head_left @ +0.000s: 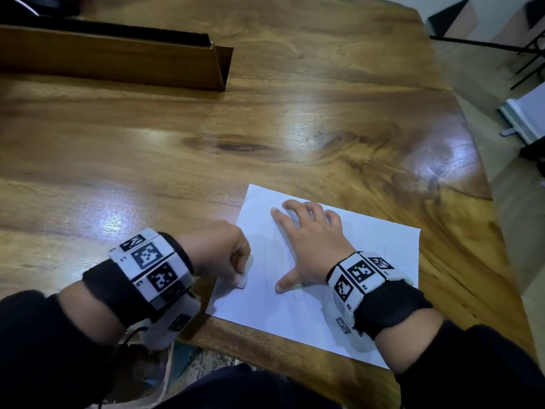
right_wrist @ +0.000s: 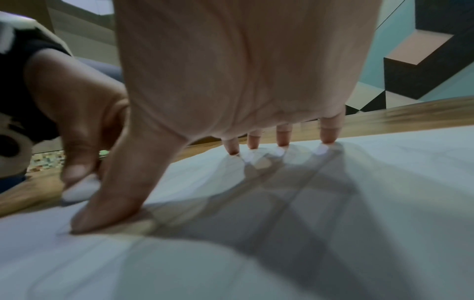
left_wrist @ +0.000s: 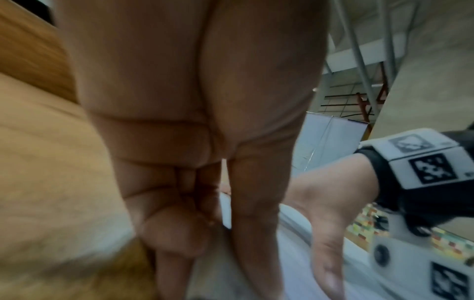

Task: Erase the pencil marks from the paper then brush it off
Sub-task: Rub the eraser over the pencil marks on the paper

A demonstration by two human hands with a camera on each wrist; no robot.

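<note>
A white sheet of paper [head_left: 309,308] with faint pencil lines lies near the table's front edge, slightly turned. My right hand [head_left: 306,234] lies spread on the sheet, its fingertips [right_wrist: 282,140] and thumb [right_wrist: 107,215] pressing down on it. My left hand [head_left: 224,255] is curled at the paper's left edge and pinches a small white eraser [head_left: 242,280] whose end touches the sheet. The same eraser [right_wrist: 79,190] shows under the left thumb in the right wrist view. In the blurred left wrist view the left hand [left_wrist: 195,203] hides the eraser.
The wooden table [head_left: 265,137] stretches far and left of the paper. A long brown cardboard piece [head_left: 118,57] stands at the back left. The table's right edge curves close to the paper, with floor and furniture beyond.
</note>
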